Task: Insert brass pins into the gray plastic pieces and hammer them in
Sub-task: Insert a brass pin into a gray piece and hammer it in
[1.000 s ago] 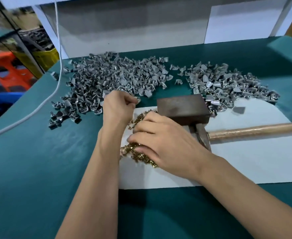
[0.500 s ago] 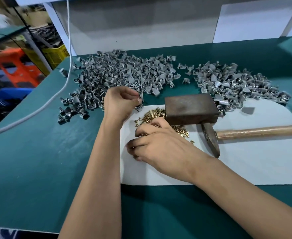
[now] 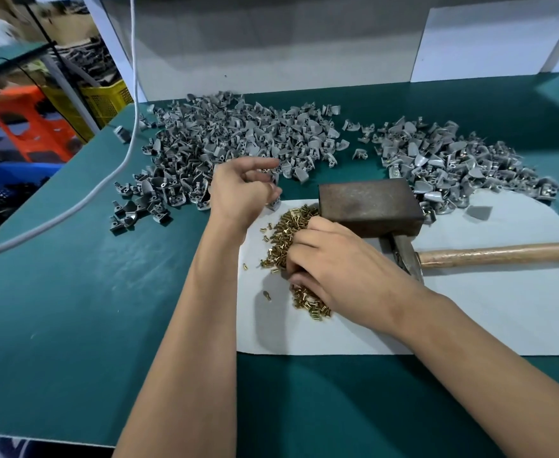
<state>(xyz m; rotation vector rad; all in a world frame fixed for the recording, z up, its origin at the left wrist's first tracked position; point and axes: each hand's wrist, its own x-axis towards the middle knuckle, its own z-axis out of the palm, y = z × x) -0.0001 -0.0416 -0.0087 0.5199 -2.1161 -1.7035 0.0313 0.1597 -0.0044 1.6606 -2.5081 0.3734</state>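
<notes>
A heap of small brass pins (image 3: 284,233) lies on a white sheet (image 3: 469,312). My right hand (image 3: 340,269) rests on the heap with fingers curled down into it; fingertips and thumb meet on pins, and the exact grip is hidden. My left hand (image 3: 238,193) hovers at the sheet's far left corner, index finger stretched out, the other fingers and thumb pinching a gray plastic piece (image 3: 274,203). A big pile of gray plastic pieces (image 3: 225,143) spreads behind it. The hammer (image 3: 496,253) lies on the sheet at my right, untouched.
A rusty steel block (image 3: 367,206) stands on the sheet beside the pins. A second pile of gray pieces (image 3: 453,166) lies at the back right. A white cable (image 3: 129,133) hangs over the green table's (image 3: 73,309) left side. Crates stand beyond the left edge.
My right hand slid back over the pin heap towards the block and dug its fingers in. My left hand stayed by the gray pile and stretched out its index finger.
</notes>
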